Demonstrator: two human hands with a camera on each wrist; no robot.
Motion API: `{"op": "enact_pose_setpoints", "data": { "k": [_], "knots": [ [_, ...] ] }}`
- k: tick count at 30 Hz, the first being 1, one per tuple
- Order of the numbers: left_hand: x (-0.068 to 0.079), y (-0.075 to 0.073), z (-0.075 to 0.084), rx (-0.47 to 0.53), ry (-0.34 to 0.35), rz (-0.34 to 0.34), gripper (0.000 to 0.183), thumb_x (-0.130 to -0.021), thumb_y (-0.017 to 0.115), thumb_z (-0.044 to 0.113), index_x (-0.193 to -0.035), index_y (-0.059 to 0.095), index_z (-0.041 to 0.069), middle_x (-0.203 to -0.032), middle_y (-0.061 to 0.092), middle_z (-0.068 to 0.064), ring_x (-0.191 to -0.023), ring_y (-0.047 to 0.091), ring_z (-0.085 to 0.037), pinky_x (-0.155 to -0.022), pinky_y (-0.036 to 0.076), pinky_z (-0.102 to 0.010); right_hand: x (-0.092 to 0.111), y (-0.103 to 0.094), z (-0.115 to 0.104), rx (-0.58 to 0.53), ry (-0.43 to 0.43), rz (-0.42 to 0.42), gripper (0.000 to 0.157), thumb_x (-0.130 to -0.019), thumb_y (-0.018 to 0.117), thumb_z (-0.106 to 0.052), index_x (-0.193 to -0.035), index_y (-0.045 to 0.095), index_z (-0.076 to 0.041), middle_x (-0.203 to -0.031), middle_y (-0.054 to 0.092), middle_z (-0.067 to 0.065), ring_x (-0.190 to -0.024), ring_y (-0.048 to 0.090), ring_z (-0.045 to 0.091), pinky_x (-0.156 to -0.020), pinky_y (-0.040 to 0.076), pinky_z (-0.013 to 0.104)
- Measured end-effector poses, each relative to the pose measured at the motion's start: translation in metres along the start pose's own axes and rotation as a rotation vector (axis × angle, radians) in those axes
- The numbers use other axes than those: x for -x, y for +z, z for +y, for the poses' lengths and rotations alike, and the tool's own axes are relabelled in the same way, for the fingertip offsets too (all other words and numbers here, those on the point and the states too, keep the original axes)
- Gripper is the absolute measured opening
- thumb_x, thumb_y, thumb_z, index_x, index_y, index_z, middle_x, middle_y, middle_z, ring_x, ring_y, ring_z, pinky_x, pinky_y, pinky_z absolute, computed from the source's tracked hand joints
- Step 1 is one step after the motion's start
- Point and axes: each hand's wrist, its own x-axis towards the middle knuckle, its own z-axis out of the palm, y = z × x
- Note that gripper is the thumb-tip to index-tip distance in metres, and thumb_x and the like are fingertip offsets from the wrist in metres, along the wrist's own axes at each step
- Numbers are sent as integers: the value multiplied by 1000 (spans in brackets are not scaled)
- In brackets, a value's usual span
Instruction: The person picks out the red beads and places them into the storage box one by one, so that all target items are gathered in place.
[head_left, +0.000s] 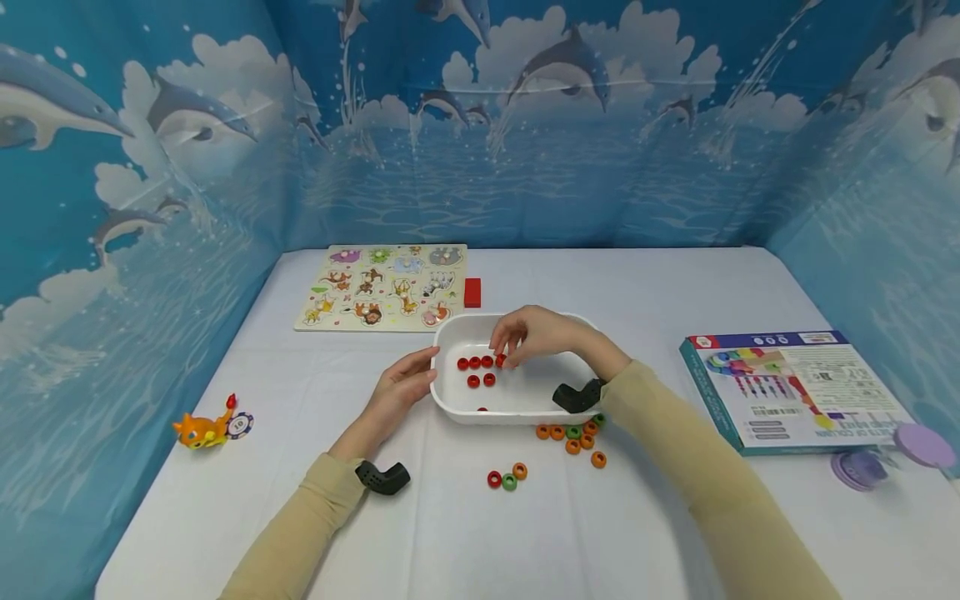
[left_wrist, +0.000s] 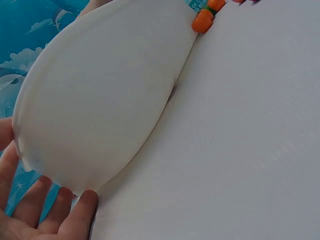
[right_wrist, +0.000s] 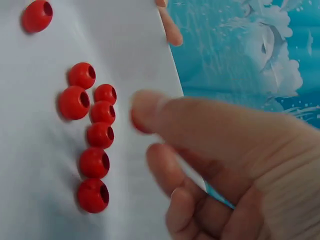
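Observation:
A white tray [head_left: 517, 418] stands mid-table with several red beads [head_left: 475, 362] inside, most of them in two short rows. My left hand [head_left: 401, 385] holds the tray's left end, thumb and fingers at the rim; the left wrist view has the fingertips against the outer wall [left_wrist: 95, 100]. Over the tray's inside, my right hand [head_left: 536, 335] pinches a red bead [right_wrist: 141, 125] at the thumb tip, most of it hidden behind the thumb. Below that hand in the right wrist view lies a line of red beads [right_wrist: 94, 162].
Orange and green beads [head_left: 573, 447] lie against the tray's near side, with three more beads [head_left: 509, 482] closer in. An animal puzzle board [head_left: 382, 287] and red block [head_left: 472, 292] stand behind. A boxed set [head_left: 795, 392] and purple tub [head_left: 858, 471] are right, an orange toy [head_left: 201, 431] left.

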Motion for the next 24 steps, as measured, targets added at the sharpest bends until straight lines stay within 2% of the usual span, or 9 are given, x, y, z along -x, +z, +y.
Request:
{"op": "enact_pose_setpoints", "data": {
  "k": [6,10,13,16,18,21,24],
  "knots": [
    [0,0,0,3,-5,2,51,-81,65,21,-128,48,11,-135,41,1,-125,32,-14,-95,39,-31,-10,8,14,47,66,-77,24,-70,75,-9,-93,65,-11,-87,65,0,-72,57,18,-65,50,31],
    [-1,-1,0,1,-7,0,49,-83,64,20,-128,47,10,-135,40,0,-125,32,-14,-95,39,-31,-12,14,15,98,84,-118,22,-70,76,-9,-89,65,-13,-84,65,-4,-71,56,16,-65,49,29],
    [-1,-1,0,4,-14,-1,48,-84,62,16,-129,47,9,-135,40,0,-125,32,-14,-95,38,-31,-12,16,15,97,89,-135,22,-69,75,-7,-89,65,-13,-84,65,-4,-72,56,17,-66,48,29],
    [1,1,4,-8,-13,-7,46,-86,58,13,-130,45,7,-136,38,-2,-126,30,-15,-96,38,-31,-11,11,11,111,89,-99,23,-71,74,-8,-92,66,-14,-87,66,-4,-70,55,16,-64,48,29],
    [3,4,8,-25,-7,-16,46,-88,56,11,-131,43,5,-138,37,-4,-127,29,-16,-96,37,-32,-7,5,5,109,72,-46,23,-73,73,-9,-94,66,-14,-89,65,-5,-69,55,16,-62,48,29],
    [8,8,15,-54,2,-22,46,-88,54,10,-132,41,3,-139,35,-6,-127,28,-18,-97,37,-32,4,-4,-10,90,-1,44,25,-75,71,-12,-99,65,-12,-94,65,-2,-71,55,16,-61,48,30],
    [9,9,17,-58,9,-23,46,-88,54,10,-132,41,3,-139,35,-7,-128,28,-19,-97,37,-33,22,-2,-30,53,-78,77,27,-77,70,-16,-103,63,-11,-97,63,-1,-74,56,15,-63,49,31]
  ]
}}
